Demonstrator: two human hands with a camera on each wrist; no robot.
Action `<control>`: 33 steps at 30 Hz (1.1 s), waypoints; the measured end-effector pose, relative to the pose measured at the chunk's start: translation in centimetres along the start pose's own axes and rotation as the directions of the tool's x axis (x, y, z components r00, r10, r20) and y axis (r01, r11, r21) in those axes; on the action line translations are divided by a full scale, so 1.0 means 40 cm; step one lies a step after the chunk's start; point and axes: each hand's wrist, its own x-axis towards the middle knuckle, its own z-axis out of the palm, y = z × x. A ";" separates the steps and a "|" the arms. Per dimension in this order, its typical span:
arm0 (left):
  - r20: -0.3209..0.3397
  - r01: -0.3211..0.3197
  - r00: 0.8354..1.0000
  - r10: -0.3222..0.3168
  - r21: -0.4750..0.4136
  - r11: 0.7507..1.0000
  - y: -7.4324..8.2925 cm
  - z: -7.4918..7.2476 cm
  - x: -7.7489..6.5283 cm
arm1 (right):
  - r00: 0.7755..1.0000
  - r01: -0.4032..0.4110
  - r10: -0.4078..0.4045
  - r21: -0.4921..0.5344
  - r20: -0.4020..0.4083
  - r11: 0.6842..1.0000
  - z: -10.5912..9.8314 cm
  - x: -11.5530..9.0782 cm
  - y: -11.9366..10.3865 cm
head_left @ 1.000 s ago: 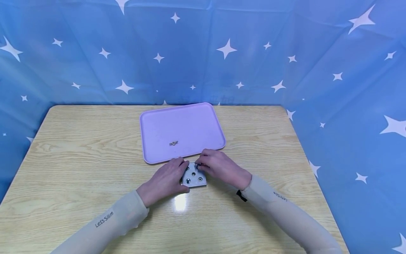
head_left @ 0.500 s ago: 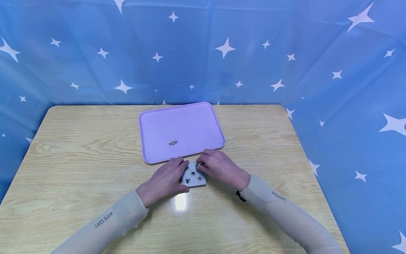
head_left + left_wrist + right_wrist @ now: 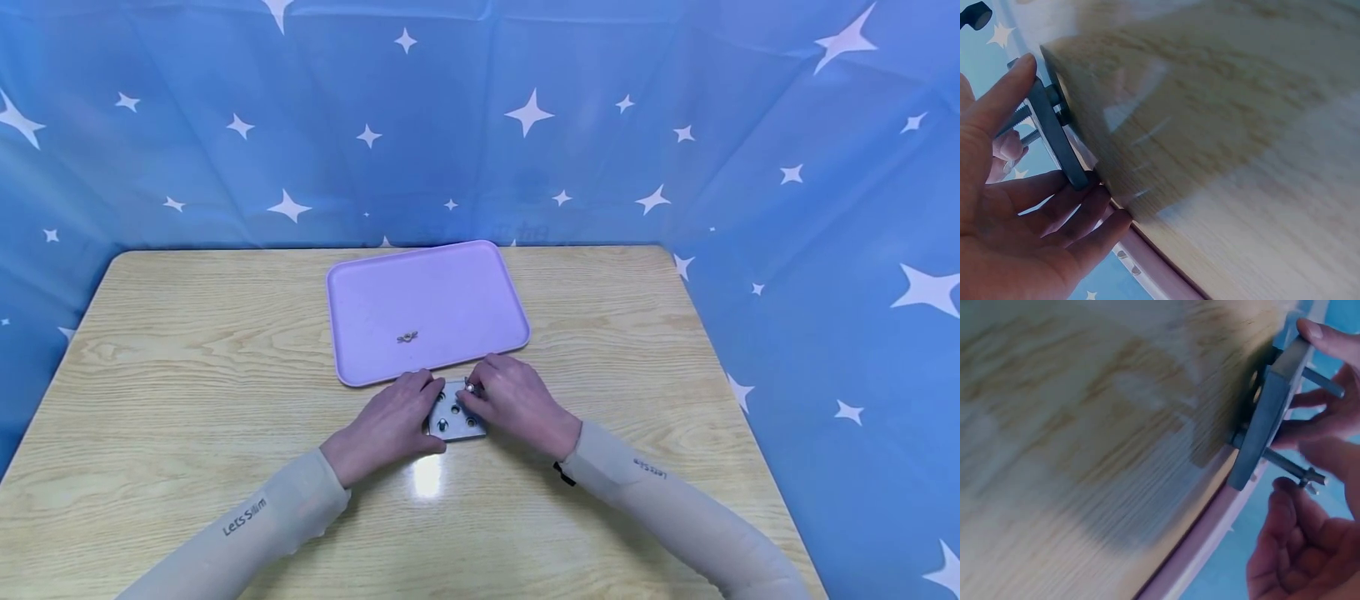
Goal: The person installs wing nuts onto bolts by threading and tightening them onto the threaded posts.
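Observation:
A small metal plate [image 3: 456,432] with several holes rests just in front of the tray. My left hand [image 3: 390,423] holds it by its edges, thumb on the near side and fingers on the far side. Two bolts stand up through the plate, their heads beneath it; one is a bare bolt [image 3: 1324,382]. A wing nut [image 3: 1310,479] sits near the end of the other bolt [image 3: 1282,464]. My right hand [image 3: 517,402] has its curled thumb and index finger around this wing nut; the exact contact is partly hidden.
A shallow purple tray [image 3: 480,292] lies behind the plate, with another wing nut [image 3: 407,337] in it. Both stand on a wood-grain table [image 3: 225,400]. A blue star-patterned cloth [image 3: 450,100] hangs behind the table and at its sides.
My right fingers have shifted and turned a little around the bolt, and its shiny end now shows between them. The left hand keeps its hold on the plate.

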 end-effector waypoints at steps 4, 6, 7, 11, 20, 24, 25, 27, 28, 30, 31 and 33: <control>-0.008 -0.005 1.000 0.005 -0.003 1.000 -0.002 0.003 -0.001 | 0.998 0.008 -0.011 0.035 0.067 0.999 -0.014 -0.005 0.015; -0.015 -0.009 1.000 0.009 -0.010 1.000 -0.003 0.005 -0.001 | 0.992 0.070 -0.079 0.083 0.103 0.994 -0.031 -0.006 0.032; -0.019 -0.012 1.000 0.012 -0.012 1.000 -0.004 0.006 -0.001 | 0.984 0.122 -0.134 0.107 0.114 0.987 -0.042 -0.006 0.041; -0.030 -0.011 1.000 0.010 -0.020 1.000 -0.008 0.005 -0.003 | 0.906 0.381 -0.405 0.182 0.120 0.906 -0.074 0.007 0.075; -0.008 -0.008 1.000 0.008 -0.041 0.999 -0.009 0.006 -0.005 | 0.833 0.495 -0.508 0.111 0.219 0.861 -0.069 0.045 0.075; -0.005 -0.006 1.000 0.005 -0.044 0.999 -0.008 0.007 -0.003 | 0.834 0.504 -0.509 0.084 0.214 0.860 -0.063 0.052 0.073; -0.004 -0.004 1.000 0.003 -0.046 0.999 -0.007 0.007 -0.002 | 0.838 0.499 -0.505 0.082 0.208 0.863 -0.061 0.053 0.074; -0.003 -0.001 1.000 0.001 -0.046 0.999 -0.007 0.006 -0.002 | 0.850 0.484 -0.489 0.078 0.197 0.872 -0.059 0.052 0.074; -0.002 0.000 1.000 0.000 -0.044 0.999 -0.007 0.006 -0.001 | 0.856 0.476 -0.482 0.079 0.189 0.876 -0.057 0.051 0.074; -0.003 -0.001 1.000 0.001 -0.041 0.999 -0.006 0.005 -0.001 | 0.870 0.459 -0.465 0.074 0.167 0.885 -0.053 0.050 0.073; -0.003 -0.002 1.000 0.002 -0.037 0.999 -0.006 0.005 -0.001 | 0.877 0.450 -0.455 0.069 0.155 0.890 -0.051 0.050 0.073; -0.007 -0.006 1.000 0.006 -0.027 1.000 -0.007 0.006 -0.001 | 0.888 0.438 -0.440 0.045 0.130 0.898 -0.044 0.048 0.071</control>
